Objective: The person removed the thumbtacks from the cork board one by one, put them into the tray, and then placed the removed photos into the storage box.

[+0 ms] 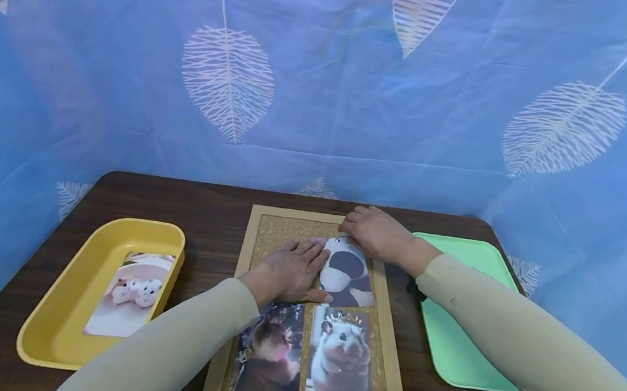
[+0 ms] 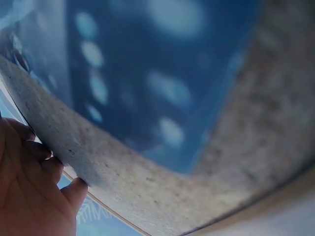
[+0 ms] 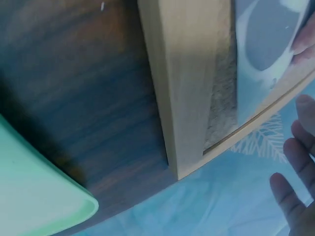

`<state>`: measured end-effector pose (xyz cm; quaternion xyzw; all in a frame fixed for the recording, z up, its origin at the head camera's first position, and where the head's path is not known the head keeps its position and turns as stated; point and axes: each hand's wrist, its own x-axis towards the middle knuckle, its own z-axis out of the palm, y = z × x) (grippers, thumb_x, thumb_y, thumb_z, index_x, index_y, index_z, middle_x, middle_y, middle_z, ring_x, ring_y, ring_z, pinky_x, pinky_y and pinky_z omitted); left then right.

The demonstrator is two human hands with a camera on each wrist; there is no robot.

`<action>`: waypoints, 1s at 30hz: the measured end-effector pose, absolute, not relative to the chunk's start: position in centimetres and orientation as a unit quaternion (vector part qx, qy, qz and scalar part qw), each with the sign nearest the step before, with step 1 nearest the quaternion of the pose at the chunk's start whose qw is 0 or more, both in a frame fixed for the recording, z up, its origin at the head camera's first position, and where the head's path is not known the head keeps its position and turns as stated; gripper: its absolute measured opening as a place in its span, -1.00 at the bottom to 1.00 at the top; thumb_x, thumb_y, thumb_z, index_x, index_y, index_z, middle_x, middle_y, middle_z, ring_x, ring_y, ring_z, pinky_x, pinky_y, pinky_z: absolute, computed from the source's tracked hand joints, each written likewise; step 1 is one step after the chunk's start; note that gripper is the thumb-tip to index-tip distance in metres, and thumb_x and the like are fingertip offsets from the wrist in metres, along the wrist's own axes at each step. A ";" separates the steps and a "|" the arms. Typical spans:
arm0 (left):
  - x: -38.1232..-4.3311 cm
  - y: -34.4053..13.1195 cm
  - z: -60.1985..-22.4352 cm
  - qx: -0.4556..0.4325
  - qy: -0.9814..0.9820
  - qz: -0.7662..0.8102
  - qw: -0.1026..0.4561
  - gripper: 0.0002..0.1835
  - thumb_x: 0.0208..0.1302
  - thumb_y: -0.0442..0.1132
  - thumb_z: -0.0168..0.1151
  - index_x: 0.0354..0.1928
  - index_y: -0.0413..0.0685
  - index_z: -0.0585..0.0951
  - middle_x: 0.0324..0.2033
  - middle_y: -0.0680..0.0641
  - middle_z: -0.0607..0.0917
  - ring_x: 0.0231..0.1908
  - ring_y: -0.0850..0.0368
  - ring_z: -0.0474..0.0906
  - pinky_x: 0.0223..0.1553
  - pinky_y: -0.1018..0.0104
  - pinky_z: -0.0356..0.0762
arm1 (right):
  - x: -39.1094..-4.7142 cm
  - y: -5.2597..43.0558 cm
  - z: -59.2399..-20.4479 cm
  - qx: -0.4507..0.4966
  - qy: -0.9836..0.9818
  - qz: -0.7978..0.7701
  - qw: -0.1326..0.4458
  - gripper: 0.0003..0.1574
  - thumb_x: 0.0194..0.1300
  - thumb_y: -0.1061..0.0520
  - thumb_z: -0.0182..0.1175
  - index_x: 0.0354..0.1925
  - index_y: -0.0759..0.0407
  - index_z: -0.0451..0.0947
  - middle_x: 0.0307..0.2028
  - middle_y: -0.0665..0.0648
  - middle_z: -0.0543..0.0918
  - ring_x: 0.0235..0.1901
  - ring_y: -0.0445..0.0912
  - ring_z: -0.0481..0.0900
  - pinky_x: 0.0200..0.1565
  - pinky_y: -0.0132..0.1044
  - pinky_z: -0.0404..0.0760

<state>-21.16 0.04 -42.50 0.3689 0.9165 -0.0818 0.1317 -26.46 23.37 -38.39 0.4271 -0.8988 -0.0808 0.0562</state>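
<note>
A framed cork board [image 1: 379, 330] lies on the table. On it, a photo of a white plush-looking animal with dark patches [image 1: 342, 272] sits above two hamster photos, one dark [image 1: 274, 351] and one with a crowned hamster [image 1: 341, 364]. My left hand [image 1: 291, 269] rests flat on the board and touches that upper photo's left edge, fingers straight. At the photo's upper right corner is my right hand [image 1: 375, 232]. Its fingers [image 3: 285, 191] are apart and loosely bent in the right wrist view, and its own palm hides what lies under it.
To the left stands a yellow tray [image 1: 48, 320] with a photo of two small white animals [image 1: 131, 294] in it. A green tray [image 1: 463, 358] lies to the right, partly under my right sleeve. A small dark object [image 1: 414, 290] shows beside it. Blue curtain hangs behind the table.
</note>
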 end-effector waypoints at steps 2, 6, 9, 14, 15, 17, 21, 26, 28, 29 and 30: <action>-21.2 0.1 -42.5 0.369 0.916 -0.079 0.135 0.09 0.42 0.62 -0.34 0.73 0.06 -0.11 0.71 -0.07 -0.13 0.70 0.01 -0.22 0.66 -0.05 -0.08 | -27.0 23.4 -38.6 0.439 -0.893 -0.087 0.055 -0.69 0.47 0.15 0.35 0.14 0.09 0.71 0.07 0.11 0.76 0.10 0.06 0.65 0.16 0.09 0.63; -21.2 0.2 -42.3 0.369 0.916 -0.072 0.138 0.08 0.43 0.60 -0.31 0.73 0.06 -0.11 0.71 -0.07 -0.13 0.70 -0.01 -0.22 0.66 -0.07 -0.05 | -27.8 23.2 -39.2 0.450 -0.885 -0.112 0.042 -0.74 0.51 0.16 0.29 0.11 0.05 0.72 0.05 0.09 0.76 0.06 0.04 0.64 0.11 0.07 0.63; -21.2 0.2 -42.2 0.369 0.917 -0.070 0.139 0.07 0.43 0.60 -0.28 0.73 0.08 -0.10 0.71 -0.07 -0.09 0.69 -0.03 -0.19 0.65 -0.09 -0.01 | -28.3 22.9 -39.6 0.460 -0.878 -0.128 0.035 -0.77 0.55 0.17 0.24 0.08 0.03 0.73 0.02 0.06 0.76 0.03 0.02 0.62 0.09 0.05 0.62; -21.4 0.2 -42.1 0.365 0.917 -0.073 0.143 0.08 0.41 0.61 -0.28 0.73 0.10 -0.11 0.71 -0.05 -0.09 0.69 -0.01 -0.19 0.65 -0.08 -0.01 | -29.0 22.6 -40.0 0.491 -0.853 -0.164 0.055 -0.81 0.51 0.18 0.28 0.02 0.03 0.74 -0.01 0.04 0.76 0.02 0.01 0.59 0.09 0.03 0.58; -21.4 0.3 -42.1 0.365 0.917 -0.072 0.144 0.08 0.41 0.61 -0.28 0.73 0.10 -0.11 0.71 -0.05 -0.11 0.69 -0.01 -0.20 0.65 -0.08 -0.03 | -29.1 22.5 -40.0 0.499 -0.845 -0.179 0.062 -0.81 0.49 0.17 0.30 0.02 0.03 0.74 -0.02 0.04 0.76 0.02 0.00 0.59 0.10 0.03 0.57; -21.5 0.2 -42.2 0.364 0.917 -0.070 0.148 0.09 0.40 0.62 -0.27 0.73 0.11 -0.13 0.71 -0.04 -0.13 0.69 -0.01 -0.22 0.66 -0.08 -0.07 | -29.2 22.4 -40.0 0.516 -0.827 -0.212 0.073 -0.81 0.48 0.15 0.31 0.02 0.03 0.74 -0.01 0.03 0.75 0.02 0.00 0.59 0.12 0.02 0.55; -21.6 0.3 -42.3 0.361 0.918 -0.070 0.150 0.10 0.39 0.63 -0.27 0.73 0.12 -0.14 0.71 -0.03 -0.14 0.69 0.00 -0.23 0.66 -0.07 -0.09 | -29.6 22.2 -39.9 0.548 -0.787 -0.270 0.086 -0.81 0.47 0.12 0.32 0.02 -0.01 0.72 -0.04 0.00 0.74 -0.01 -0.02 0.58 0.14 0.00 0.53; -21.7 0.3 -42.4 0.357 0.918 -0.070 0.156 0.11 0.37 0.64 -0.27 0.73 0.13 -0.15 0.71 -0.02 -0.17 0.69 0.02 -0.26 0.67 -0.06 -0.12 | -30.3 22.3 -39.9 0.574 -0.755 -0.301 0.098 -0.84 0.45 0.12 0.33 -0.03 -0.05 0.73 -0.08 -0.03 0.75 -0.06 -0.03 0.53 0.07 -0.03 0.49; -21.7 0.3 -42.4 0.357 0.918 -0.068 0.158 0.11 0.38 0.63 -0.26 0.73 0.13 -0.15 0.71 -0.02 -0.18 0.69 0.02 -0.27 0.67 -0.06 -0.12 | -30.7 22.3 -40.0 0.581 -0.748 -0.305 0.104 -0.86 0.44 0.10 0.33 -0.06 -0.07 0.73 -0.10 -0.04 0.75 -0.06 -0.03 0.51 0.03 -0.04 0.48; -21.7 0.3 -42.4 0.357 0.918 -0.068 0.159 0.11 0.38 0.63 -0.26 0.73 0.13 -0.15 0.71 -0.02 -0.18 0.69 0.02 -0.27 0.67 -0.06 -0.12 | -30.8 22.3 -40.1 0.584 -0.745 -0.304 0.107 -0.87 0.44 0.09 0.33 -0.07 -0.08 0.73 -0.11 -0.05 0.76 -0.06 -0.03 0.51 0.02 -0.05 0.47; -21.7 0.3 -42.4 0.357 0.918 -0.069 0.159 0.10 0.38 0.63 -0.26 0.73 0.12 -0.14 0.71 -0.03 -0.17 0.69 0.01 -0.26 0.67 -0.06 -0.12 | -31.0 22.3 -40.2 0.589 -0.742 -0.300 0.110 -0.88 0.44 0.08 0.33 -0.08 -0.08 0.73 -0.12 -0.06 0.76 -0.05 -0.03 0.51 0.01 -0.05 0.47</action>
